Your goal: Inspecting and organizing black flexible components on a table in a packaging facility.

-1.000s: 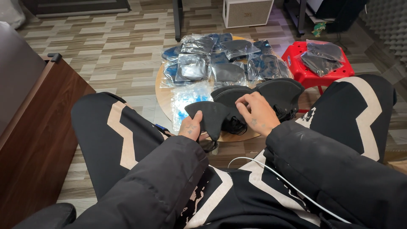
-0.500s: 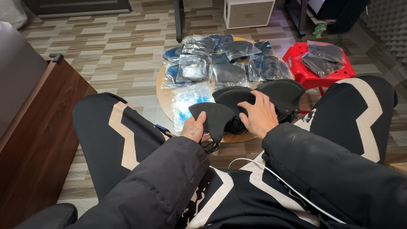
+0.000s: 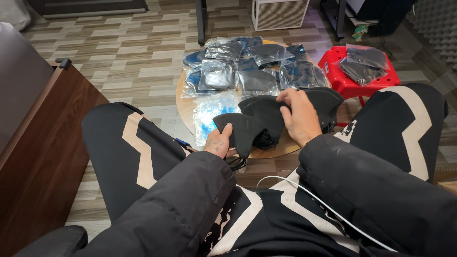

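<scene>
1. On the floor ahead of the seated person's knees: a low round wooden surface (image 3: 183,107), set on striped wood-pattern flooring (image 3: 119,57).
2. At the far half of the surface: a heap of clear plastic packets (image 3: 247,66), each with dark contents; one packet with blue contents (image 3: 209,114) lies nearer, just left of the hands.
3. Right of the surface: a red plastic stool (image 3: 340,78) carrying two more dark packets (image 3: 364,62).
4. Room: brown cabinet (image 3: 38,143) at left; pale slatted box (image 3: 278,13) at the far edge; grey foam wall panel (image 3: 435,28) at upper right.
5. Black face mask (image 3: 245,128), held above the near edge of the surface, between both hands; ear loops hang below it.
6. Further black masks (image 3: 328,102) lie fanned just behind it, under the right hand.
7. Left hand (image 3: 218,142): fingers closed in a pinch on the lower left edge of the black face mask, thumb on top.
8. Right hand (image 3: 300,116): fingers curled over the mask's upper right edge, gripping it; palm faces down.
</scene>
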